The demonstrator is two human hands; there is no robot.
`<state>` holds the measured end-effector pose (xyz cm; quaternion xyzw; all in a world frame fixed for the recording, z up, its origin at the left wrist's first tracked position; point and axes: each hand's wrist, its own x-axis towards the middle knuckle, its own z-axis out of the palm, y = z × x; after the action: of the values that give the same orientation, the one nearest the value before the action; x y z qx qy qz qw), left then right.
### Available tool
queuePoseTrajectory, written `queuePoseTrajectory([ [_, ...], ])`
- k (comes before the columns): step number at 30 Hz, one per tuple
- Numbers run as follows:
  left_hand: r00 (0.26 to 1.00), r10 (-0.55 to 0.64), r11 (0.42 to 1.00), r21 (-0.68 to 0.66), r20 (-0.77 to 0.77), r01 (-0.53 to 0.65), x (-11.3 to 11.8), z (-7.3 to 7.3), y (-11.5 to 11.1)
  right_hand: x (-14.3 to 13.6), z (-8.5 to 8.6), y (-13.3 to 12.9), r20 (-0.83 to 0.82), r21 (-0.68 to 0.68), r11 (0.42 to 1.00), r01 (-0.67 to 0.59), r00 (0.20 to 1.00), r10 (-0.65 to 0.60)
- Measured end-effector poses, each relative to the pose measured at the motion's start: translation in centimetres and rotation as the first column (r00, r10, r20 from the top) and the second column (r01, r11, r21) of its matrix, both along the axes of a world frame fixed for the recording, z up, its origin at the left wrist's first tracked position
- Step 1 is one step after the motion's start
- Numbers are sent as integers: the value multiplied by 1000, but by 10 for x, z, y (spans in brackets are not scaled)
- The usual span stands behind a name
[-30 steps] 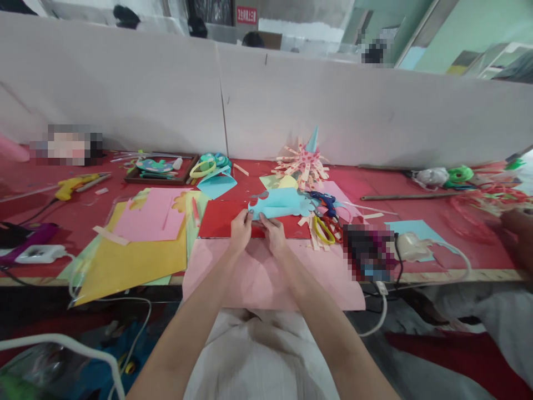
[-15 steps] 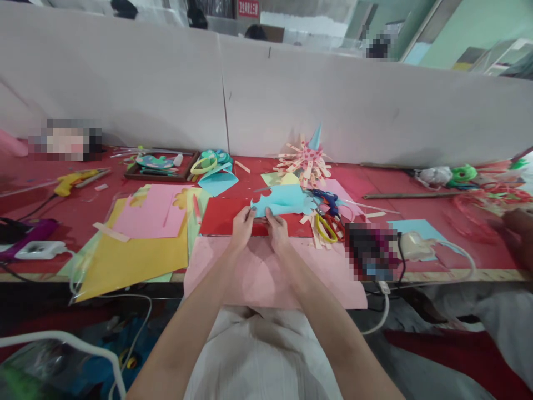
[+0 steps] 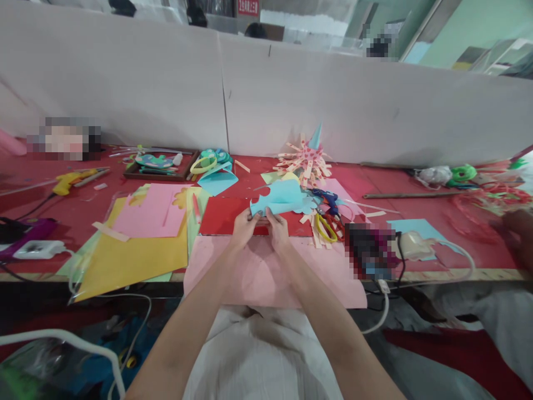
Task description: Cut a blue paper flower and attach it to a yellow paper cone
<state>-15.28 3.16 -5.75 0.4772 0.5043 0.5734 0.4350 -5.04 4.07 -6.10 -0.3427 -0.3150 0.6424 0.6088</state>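
A light blue sheet of paper (image 3: 283,194) with a wavy cut edge is held up between both hands over a red sheet (image 3: 220,216). My left hand (image 3: 245,226) pinches its lower left corner. Close beside it, my right hand (image 3: 276,226) grips the lower edge between thumb and fingers. Part of the fingers is hidden behind the paper. Just right of the paper lie yellow-handled scissors (image 3: 326,228) and a dark blue tool (image 3: 328,199). Under my forearms a large pink sheet (image 3: 333,272) covers the table's front edge.
On the left are stacked yellow paper (image 3: 137,261), pink paper (image 3: 144,214) and a yellow glue gun (image 3: 69,182). Behind stand a brown tray (image 3: 162,176) and a spiky pink paper figure (image 3: 308,158). To the right are a white plug (image 3: 414,244) with cables and another person's hand (image 3: 518,230).
The blue paper's upper edge has bent and risen slightly, and its left corner has shifted a little. Both hands keep their grip in nearly the same place.
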Motion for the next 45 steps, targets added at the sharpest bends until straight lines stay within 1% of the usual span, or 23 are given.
queuePoseTrajectory([
  [6, 998, -57, 998, 19, -16, 57, 2, 6, -4, 0, -9, 4, 109, 31, 999, 23, 994, -26],
  [7, 998, -37, 999, 26, -44, 38, 3, 7, -5, 0, -10, 4, 129, 36, 999, 30, 991, -35],
  [9, 987, 67, 997, 50, -144, -60, 2, 9, -6, 1, -10, 4, 176, 50, 998, 46, 983, -54],
  [11, 953, 185, 982, 83, -241, -169, 1, 11, -7, 1, -10, 4, 217, 74, 996, 50, 974, -65],
  [12, 937, 223, 974, 94, -269, -205, 0, 12, -8, 1, -10, 4, 234, 88, 995, 46, 970, -66],
  [14, 919, 258, 966, 106, -298, -237, -1, 14, -9, 2, -10, 4, 268, 103, 994, 41, 961, -67],
  [19, 906, 267, 962, 141, -327, -232, -1, 18, -11, 3, -9, 4, 360, 89, 995, 39, 931, -68],
  [23, 937, 242, 966, 151, -251, -210, 0, 19, -12, 4, -9, 3, 322, 100, 995, 10, 946, -42],
  [27, 955, 216, 974, 120, -204, -195, 0, 18, -11, 3, -8, 3, 227, 53, 998, 26, 973, -37],
  [31, 966, 192, 980, 82, -170, -181, 0, 17, -10, 2, 0, 1, 87, 27, 1000, 1, 996, -3],
  [34, 964, 207, 978, 67, -165, -199, 1, 19, -11, 1, 6, -2, 21, 28, 1000, -15, 1000, 14],
  [37, 966, 219, 975, 57, -139, -213, 2, 20, -12, 1, 8, -3, -8, 25, 999, -20, 1000, 21],
  [40, 968, 214, 976, 65, -130, -207, 2, 21, -13, 2, 5, -1, -23, 27, 1000, -11, 1000, 11],
  [42, 968, 213, 976, 76, -135, -204, 2, 22, -13, 2, 1, 1, 0, 28, 1000, 9, 1000, -9],
  [45, 971, 203, 977, 86, -130, -193, 1, 22, -13, 3, -2, 2, 76, 44, 998, 39, 996, -42],
])
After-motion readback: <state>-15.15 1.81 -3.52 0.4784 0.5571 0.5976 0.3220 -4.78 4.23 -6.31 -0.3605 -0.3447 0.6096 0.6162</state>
